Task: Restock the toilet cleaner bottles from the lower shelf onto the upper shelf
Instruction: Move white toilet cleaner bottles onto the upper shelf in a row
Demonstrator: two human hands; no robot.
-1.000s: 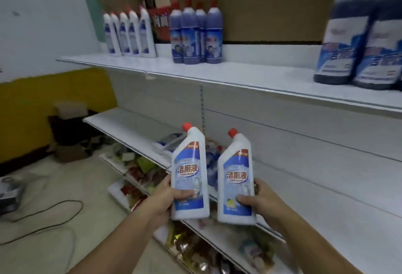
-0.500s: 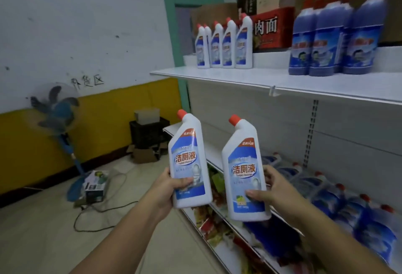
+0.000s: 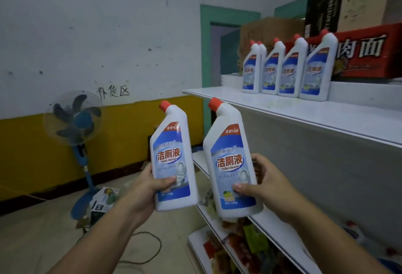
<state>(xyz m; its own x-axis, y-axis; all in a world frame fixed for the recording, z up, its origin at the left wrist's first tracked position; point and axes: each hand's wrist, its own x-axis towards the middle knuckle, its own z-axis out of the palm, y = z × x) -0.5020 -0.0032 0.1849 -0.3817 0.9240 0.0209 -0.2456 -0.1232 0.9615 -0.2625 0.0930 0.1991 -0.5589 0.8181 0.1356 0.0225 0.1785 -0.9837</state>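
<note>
Far left: a blue standing fan (image 3: 74,121) stands on the floor before the yellow-and-white wall (image 3: 108,34).
Left hand: the left hand (image 3: 145,188) is wrapped round the lower body of the left bottle (image 3: 171,160), thumb across its blue label.
Left bottle: white toilet cleaner, red cap up, held in mid-air.
Right bottle: the right bottle (image 3: 230,165), same kind, is held beside it, not touching.
Right hand: the right hand (image 3: 267,184) clasps it from the right, thumb on the label.
Upper shelf: the white upper shelf (image 3: 304,112) carries a row of shelved bottles (image 3: 289,71) before a red carton (image 3: 369,54).
</note>
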